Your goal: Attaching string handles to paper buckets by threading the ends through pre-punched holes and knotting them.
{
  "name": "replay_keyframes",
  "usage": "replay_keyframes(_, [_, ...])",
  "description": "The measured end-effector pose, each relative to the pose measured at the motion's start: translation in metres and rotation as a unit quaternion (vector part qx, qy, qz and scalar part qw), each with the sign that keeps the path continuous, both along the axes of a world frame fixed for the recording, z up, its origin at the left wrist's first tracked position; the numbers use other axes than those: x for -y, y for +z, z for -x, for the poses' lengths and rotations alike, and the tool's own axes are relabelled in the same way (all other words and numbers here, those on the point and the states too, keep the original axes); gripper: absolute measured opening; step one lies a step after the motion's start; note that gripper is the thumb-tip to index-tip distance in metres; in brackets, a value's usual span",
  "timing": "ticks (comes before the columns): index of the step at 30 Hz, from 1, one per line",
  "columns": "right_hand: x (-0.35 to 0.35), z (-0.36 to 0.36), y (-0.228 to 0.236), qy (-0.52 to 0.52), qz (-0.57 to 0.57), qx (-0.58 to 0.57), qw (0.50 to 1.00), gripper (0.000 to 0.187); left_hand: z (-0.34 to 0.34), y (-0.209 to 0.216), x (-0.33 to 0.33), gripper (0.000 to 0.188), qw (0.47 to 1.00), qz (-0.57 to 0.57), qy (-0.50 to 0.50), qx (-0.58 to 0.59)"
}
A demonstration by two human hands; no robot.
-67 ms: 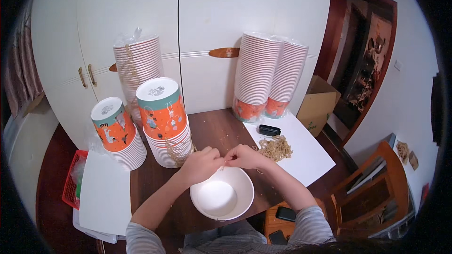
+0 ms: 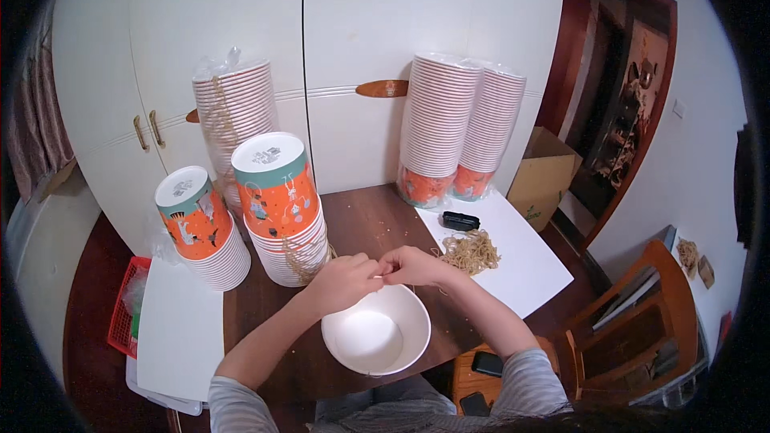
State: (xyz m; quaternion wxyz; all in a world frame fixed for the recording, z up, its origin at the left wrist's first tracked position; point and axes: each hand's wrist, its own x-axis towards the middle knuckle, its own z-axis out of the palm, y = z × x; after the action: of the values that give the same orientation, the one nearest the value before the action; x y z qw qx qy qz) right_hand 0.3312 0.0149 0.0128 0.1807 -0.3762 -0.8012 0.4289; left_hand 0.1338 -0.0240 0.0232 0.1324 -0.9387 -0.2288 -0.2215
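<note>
A white paper tub (image 2: 415, 329) stands open side up at the table's near edge, in front of me. My left hand (image 2: 346, 279) and my right hand (image 2: 411, 265) meet at its far rim, fingertips pinched close together. A thin tan string runs at the rim there; the fingers hide most of it. Both hands are closed on this string. Right of my right hand lies a loose heap of tan string (image 2: 472, 253). Left of my left hand stands an upturned stack of orange and green printed tubs (image 2: 277, 200), with strings hanging down its side.
A shorter upturned tub stack (image 2: 192, 216) stands at the left. Tall plastic-wrapped stacks (image 2: 439, 116) rise at the back right, and another (image 2: 234, 104) at the back left. A black case (image 2: 460, 221) lies by the string heap. Two phones (image 2: 487, 364) rest on a stool.
My hands have drawn slightly closer together at the tub's far rim. The view has shifted a little; the tub and stacks stay in place.
</note>
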Motion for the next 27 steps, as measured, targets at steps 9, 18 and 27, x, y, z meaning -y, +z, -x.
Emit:
replay_keyframes(9, [-0.021,0.004,-0.020,0.049,0.121,-0.062,0.990,0.024,-0.004,-0.006,-0.012,0.010,0.965,-0.171,-0.127,-0.156])
replay_keyframes(18, [-0.020,-0.001,-0.028,0.046,0.139,-0.091,0.985,0.018,-0.009,-0.007,-0.011,0.010,0.960,-0.176,-0.128,-0.179])
replay_keyframes(27, [0.013,-0.024,-0.013,0.021,0.283,-0.107,0.953,0.027,0.001,-0.015,-0.011,0.007,0.971,0.234,-0.032,0.040])
